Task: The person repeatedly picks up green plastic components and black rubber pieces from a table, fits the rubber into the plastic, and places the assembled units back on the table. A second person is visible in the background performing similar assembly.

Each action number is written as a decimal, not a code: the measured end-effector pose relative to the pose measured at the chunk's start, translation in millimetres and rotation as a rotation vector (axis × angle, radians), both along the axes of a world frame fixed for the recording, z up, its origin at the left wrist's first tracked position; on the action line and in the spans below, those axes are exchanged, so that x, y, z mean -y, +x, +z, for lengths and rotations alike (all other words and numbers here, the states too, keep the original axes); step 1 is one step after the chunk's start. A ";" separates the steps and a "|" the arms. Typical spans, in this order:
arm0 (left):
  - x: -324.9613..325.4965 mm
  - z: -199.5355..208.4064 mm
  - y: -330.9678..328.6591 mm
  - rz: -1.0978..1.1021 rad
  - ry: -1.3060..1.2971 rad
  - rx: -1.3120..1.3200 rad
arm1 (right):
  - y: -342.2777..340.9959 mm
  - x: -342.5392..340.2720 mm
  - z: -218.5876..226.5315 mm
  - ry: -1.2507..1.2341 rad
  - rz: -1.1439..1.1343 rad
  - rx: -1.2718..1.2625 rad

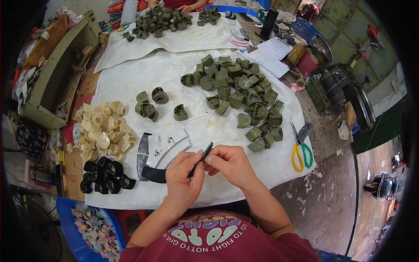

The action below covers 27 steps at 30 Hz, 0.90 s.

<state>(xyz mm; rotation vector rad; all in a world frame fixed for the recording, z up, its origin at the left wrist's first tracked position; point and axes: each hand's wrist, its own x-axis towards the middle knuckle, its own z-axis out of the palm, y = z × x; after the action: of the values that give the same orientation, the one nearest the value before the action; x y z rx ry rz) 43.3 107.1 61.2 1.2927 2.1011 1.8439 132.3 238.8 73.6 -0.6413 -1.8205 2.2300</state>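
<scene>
Near the table's front edge, my left hand [185, 172] pinches a thin black strip [207, 151] between thumb and fingers. My right hand [231, 165] is closed on the same strip from the other side, with its fingertips partly hidden. Left of my hands lie dark curved pieces [153, 174] beside white curved templates [168, 146] with handwriting on them. Beyond these stand a few olive-green shoe heels [180, 112]. A cluster of black heels [106, 174] sits at the near left, and cream heels [104, 129] are heaped behind it.
A large heap of olive heels [238, 83] covers the table's right half. Scissors [301, 146] with yellow and green handles lie at the right edge. A blue tub [70, 227] of coloured scraps stands lower left. Across the table, another person's hand [187, 8] is by more heels [159, 19].
</scene>
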 end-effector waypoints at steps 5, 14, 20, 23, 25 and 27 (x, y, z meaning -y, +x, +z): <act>-2.4 2.2 0.0 -0.030 -0.015 0.010 | 0.6 1.1 -5.9 -0.027 -0.037 -0.063; 33.4 -32.7 -18.5 0.014 -0.170 0.531 | 2.2 18.8 -18.3 0.301 0.007 -0.123; 99.2 -76.3 -58.1 0.400 -0.248 0.350 | 38.6 -4.7 -25.6 0.254 -0.080 -0.195; 122.8 -78.4 -81.0 0.461 -0.296 0.221 | 62.5 -18.2 -22.2 0.170 -0.181 -0.283; 126.6 -67.5 -84.3 0.512 -0.369 0.069 | 71.3 -23.0 -15.5 0.124 -0.252 -0.322; 96.0 -36.1 -65.4 0.579 -0.286 -0.203 | 69.2 -20.7 -11.4 0.235 -0.289 -0.312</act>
<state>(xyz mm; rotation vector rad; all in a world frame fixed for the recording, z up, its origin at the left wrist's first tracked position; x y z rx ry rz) -22.2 11.1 25.1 0.8958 2.9578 1.5175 201.5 259.6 62.1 -0.4476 -1.6769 1.7830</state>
